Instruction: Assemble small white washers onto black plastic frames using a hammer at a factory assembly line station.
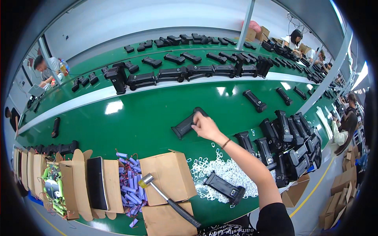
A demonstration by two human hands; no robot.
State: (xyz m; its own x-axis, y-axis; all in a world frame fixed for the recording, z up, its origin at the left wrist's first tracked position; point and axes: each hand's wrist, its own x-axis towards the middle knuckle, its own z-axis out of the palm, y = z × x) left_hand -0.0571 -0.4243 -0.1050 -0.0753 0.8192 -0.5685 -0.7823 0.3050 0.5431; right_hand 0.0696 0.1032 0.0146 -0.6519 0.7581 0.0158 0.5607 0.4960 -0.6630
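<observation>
My right hand (205, 126) reaches out over the green bench, fingers closed on the far end of a black plastic housing (183, 127). The housing is long and rectangular, with a raised rim and a thicker end partly covered by the hand. It lies at a slant on the bench top. Nearer to me, a similar black housing (223, 188) rests on a spread of small white ring-shaped pieces (212, 165), under my right forearm. My left hand does not show.
A hammer (167, 196) lies across cardboard boxes (167, 173). Purple cylindrical cells (132, 185) with wires, a dark tablet-like panel (97, 183) and green cells (53, 187) sit to the left. Black housings are piled (291, 137) at right and lined up (171, 74) along the white ledge. People work farther off.
</observation>
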